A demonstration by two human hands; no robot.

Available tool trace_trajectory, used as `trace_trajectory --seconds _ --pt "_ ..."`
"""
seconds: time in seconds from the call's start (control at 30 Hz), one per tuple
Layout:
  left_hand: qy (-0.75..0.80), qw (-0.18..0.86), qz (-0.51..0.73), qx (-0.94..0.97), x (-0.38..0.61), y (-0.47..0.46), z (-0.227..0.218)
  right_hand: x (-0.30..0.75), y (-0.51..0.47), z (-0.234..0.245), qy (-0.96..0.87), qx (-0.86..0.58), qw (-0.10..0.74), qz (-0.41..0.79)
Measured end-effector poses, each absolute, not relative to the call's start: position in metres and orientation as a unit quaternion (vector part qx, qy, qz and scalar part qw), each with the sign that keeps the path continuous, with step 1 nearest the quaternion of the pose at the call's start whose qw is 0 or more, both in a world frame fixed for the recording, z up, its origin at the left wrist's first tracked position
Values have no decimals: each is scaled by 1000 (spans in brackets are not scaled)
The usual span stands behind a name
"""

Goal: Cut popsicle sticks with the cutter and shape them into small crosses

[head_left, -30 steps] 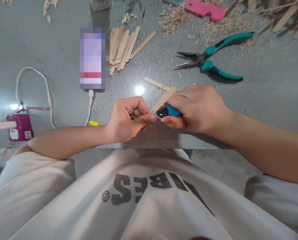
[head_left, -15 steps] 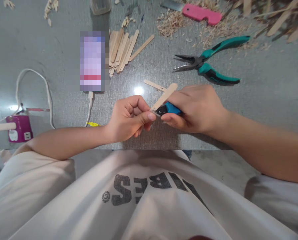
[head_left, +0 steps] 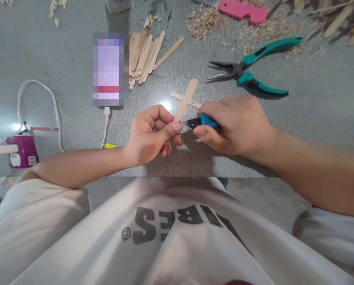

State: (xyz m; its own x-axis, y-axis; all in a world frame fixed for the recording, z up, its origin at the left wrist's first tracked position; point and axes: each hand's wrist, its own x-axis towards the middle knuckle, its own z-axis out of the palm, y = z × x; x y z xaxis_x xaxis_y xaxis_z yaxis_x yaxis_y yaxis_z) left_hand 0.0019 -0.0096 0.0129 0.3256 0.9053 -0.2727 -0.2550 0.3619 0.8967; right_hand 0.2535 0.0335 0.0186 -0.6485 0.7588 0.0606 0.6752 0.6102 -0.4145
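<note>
Between thumb and fingers, my left hand (head_left: 153,134) pinches the lower end of a wooden craft stick (head_left: 188,97), which points up and slightly right. My right hand (head_left: 236,124) is wrapped round a blue and black utility knife (head_left: 205,121). The knife's tip is close to the pinched end of the stick; whether the blade touches the wood I cannot tell. Behind the held stick, a second craft stick (head_left: 177,96) with a small slot lies on the table, its right end partly hidden by my right hand.
Open long-nose pliers (head_left: 239,71) with green handles lie beyond my right hand. A pile of craft sticks (head_left: 143,57) is beside a charging phone (head_left: 107,71). Further back are a pink-handled knife (head_left: 242,10) and wood shavings (head_left: 205,23). A purple adapter (head_left: 24,152) sits at the left.
The held stick has turned more upright and shifted left. My left hand has moved up slightly, and the knife has drawn a little away from the fingertips.
</note>
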Motion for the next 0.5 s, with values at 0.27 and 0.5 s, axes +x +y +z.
trace_trajectory --seconds 0.27,0.5 --pt "385 738 401 382 1 -12 10 253 34 14 -888 -406 120 181" --pt "366 749 391 390 0 -10 10 253 34 14 -892 -402 117 172"
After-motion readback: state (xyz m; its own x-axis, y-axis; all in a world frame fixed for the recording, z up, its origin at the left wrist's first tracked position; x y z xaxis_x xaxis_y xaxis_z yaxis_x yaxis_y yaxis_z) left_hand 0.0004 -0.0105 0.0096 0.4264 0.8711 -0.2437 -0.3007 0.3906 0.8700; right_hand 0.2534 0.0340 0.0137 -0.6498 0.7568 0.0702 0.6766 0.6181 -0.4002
